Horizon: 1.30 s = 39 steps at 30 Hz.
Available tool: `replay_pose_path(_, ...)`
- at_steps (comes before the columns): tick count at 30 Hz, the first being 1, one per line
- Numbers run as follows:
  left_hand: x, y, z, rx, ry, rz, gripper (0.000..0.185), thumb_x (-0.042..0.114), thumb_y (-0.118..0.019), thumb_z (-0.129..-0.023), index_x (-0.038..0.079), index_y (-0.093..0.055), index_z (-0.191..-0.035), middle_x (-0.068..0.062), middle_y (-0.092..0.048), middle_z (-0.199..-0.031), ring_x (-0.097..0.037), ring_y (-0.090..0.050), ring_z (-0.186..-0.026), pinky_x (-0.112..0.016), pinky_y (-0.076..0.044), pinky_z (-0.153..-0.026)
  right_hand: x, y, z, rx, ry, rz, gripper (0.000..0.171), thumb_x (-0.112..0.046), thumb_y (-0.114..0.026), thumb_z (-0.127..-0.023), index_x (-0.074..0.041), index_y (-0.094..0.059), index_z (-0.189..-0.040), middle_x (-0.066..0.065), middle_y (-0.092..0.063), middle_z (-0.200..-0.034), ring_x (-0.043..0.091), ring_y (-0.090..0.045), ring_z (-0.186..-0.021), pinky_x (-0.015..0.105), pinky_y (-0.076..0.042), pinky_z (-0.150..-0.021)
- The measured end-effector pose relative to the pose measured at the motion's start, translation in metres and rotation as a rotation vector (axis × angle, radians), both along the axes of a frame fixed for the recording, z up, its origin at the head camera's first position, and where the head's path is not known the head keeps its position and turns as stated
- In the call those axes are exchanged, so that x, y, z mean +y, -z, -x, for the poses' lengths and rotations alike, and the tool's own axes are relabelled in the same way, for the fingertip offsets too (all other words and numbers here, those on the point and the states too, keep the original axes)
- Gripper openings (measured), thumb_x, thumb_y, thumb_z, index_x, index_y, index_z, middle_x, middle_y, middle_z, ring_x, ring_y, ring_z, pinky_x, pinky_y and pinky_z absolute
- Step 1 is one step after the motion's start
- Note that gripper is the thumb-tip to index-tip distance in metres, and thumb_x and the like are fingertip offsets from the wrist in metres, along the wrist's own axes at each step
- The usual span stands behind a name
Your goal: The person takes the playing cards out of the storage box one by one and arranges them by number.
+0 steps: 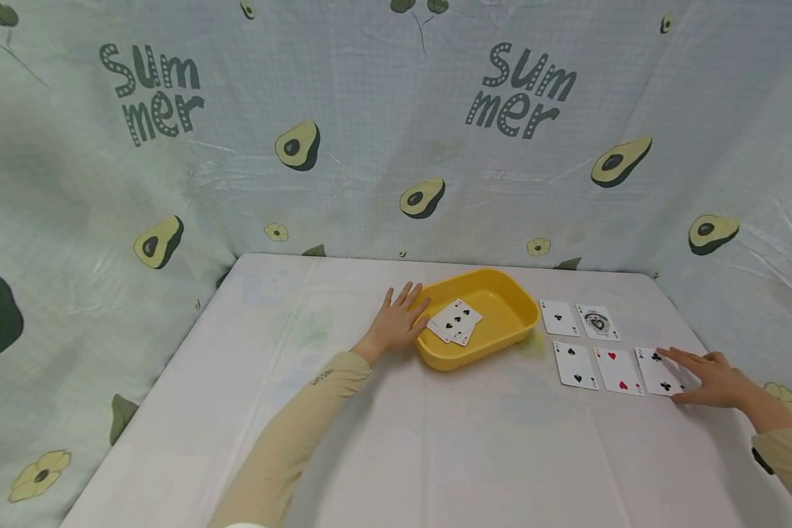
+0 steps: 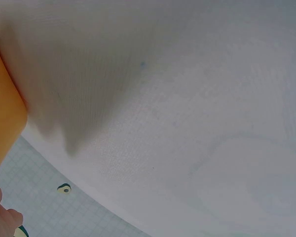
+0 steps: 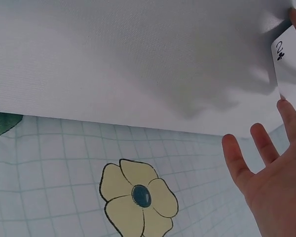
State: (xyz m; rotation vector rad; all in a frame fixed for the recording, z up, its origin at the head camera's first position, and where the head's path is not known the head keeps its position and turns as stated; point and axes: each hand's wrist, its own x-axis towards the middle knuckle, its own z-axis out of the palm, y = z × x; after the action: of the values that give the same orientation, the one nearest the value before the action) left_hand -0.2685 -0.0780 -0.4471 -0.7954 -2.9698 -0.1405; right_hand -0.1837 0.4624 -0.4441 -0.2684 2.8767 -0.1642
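Observation:
My left hand (image 1: 401,317) lies flat on the white table (image 1: 435,455), fingers straight, touching the left rim of a yellow tray (image 1: 501,345). A few playing cards (image 1: 457,321) lie face up inside the tray. The left wrist view shows only the tray's side (image 2: 2,118) and a bit of my hand (image 2: 1,217). My right hand (image 1: 702,374) rests with straight fingers on a two of clubs (image 1: 660,372), the rightmost card of a row. In the right wrist view the fingers (image 3: 278,173) reach to that card (image 3: 292,64).
Beside the clubs card lie a hearts card (image 1: 619,370) and a spades card (image 1: 576,364); behind them a clubs card (image 1: 559,317) and an ornate spade card (image 1: 598,323). Avocado-print cloth (image 1: 369,147) walls the table. The table's right edge (image 3: 138,116) runs close to my right hand.

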Motion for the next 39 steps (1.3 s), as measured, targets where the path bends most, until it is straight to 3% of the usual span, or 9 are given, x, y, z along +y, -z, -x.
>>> replay_pose_path(6,0.000,0.001,0.000,0.008,0.002,0.001,0.049,0.037,-0.030,-0.096,0.018,-0.026,-0.142,-0.006,-0.011,-0.151,-0.024,-0.005,-0.140,-0.049,-0.005,-0.112,0.005,0.002,0.003,0.003,-0.001,-0.028,0.096,-0.042,-0.072,-0.064,-0.011,-0.021,-0.140,0.033,-0.036,-0.128,0.046,-0.027,-0.099,0.059,-0.038,-0.068)
replay_pose_path(16,0.000,0.001,0.001,0.008,-0.003,0.014,0.049,0.037,-0.029,-0.096,0.019,-0.025,-0.142,-0.006,-0.011,-0.151,-0.024,-0.004,-0.140,-0.049,-0.005,-0.112,0.003,-0.002,0.002,-0.004,-0.001,-0.037,0.097,-0.042,-0.073,-0.063,-0.014,-0.021,-0.140,0.035,-0.036,-0.127,0.051,-0.027,-0.099,0.072,-0.031,-0.072)
replay_pose_path(26,-0.002,0.002,0.001,0.038,0.022,-0.020,0.049,0.036,-0.031,-0.095,0.017,-0.030,-0.140,-0.007,-0.015,-0.151,-0.025,-0.008,-0.140,-0.050,-0.008,-0.111,0.003,-0.003,0.002,-0.009,-0.011,-0.019,0.097,-0.040,-0.071,-0.066,-0.018,-0.016,-0.142,0.034,-0.028,-0.132,0.052,-0.024,-0.102,0.072,-0.028,-0.072)
replay_pose_path(32,-0.002,0.001,0.001,0.035,0.026,-0.030,0.048,0.035,-0.032,-0.095,0.016,-0.031,-0.140,-0.008,-0.016,-0.150,-0.026,-0.009,-0.140,-0.051,-0.009,-0.111,-0.006,-0.008,0.010,0.077,-0.068,-0.020,0.090,-0.038,-0.069,-0.070,-0.016,-0.020,-0.142,0.033,-0.030,-0.132,0.054,-0.025,-0.104,0.066,-0.035,-0.070)
replay_pose_path(39,-0.002,0.000,0.000,0.031,0.029,-0.026,0.049,0.036,-0.030,-0.095,0.016,-0.030,-0.140,-0.008,-0.016,-0.150,-0.026,-0.009,-0.140,-0.051,-0.010,-0.110,-0.048,-0.022,0.022,0.191,-0.113,0.016,0.073,-0.029,-0.067,-0.074,-0.008,-0.032,-0.135,0.029,-0.036,-0.130,0.049,-0.031,-0.106,0.064,-0.035,-0.077)
